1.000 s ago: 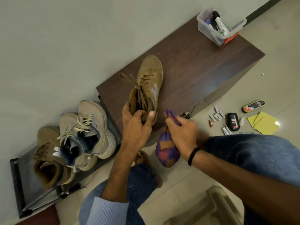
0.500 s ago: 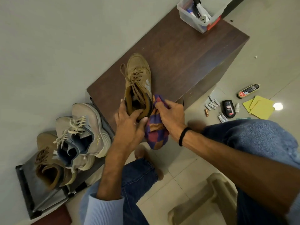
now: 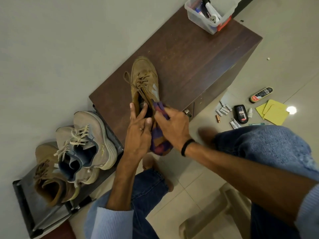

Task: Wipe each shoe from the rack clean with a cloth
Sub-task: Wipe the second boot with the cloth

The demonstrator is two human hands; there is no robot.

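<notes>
A head-worn camera looked down at a person seated before a dark wooden surface [image 3: 189,62] against a wall. A tan suede sneaker [image 3: 145,80] lay on that surface, toe pointing away, heel at the surface's near edge. The left hand [image 3: 138,133] had its grip closed on the heel collar, with fingers curled into the shoe's opening. The right hand [image 3: 172,125] pinched a purple and orange checked cloth [image 3: 159,144] and pressed it against the sneaker's side by the collar, while the rest of the cloth hung below the surface's near edge. To the left of the surface stood a low shoe rack [image 3: 25,204] carrying a pair of beige running shoes [image 3: 89,135] and a second tan sneaker [image 3: 50,180], all likely awaiting their turn. At the surface's far corner sat a clear plastic tub [image 3: 200,19] of supplies. On the floor to the right of the surface lay batteries [image 3: 223,109], a shoe polish applicator [image 3: 261,97] and yellow sheets [image 3: 274,112]. The risks seemed these: a firm wiping stroke could push the sneaker off the surface's edge if the left grip slackened, and the loose laces could snag in the cloth.
</notes>
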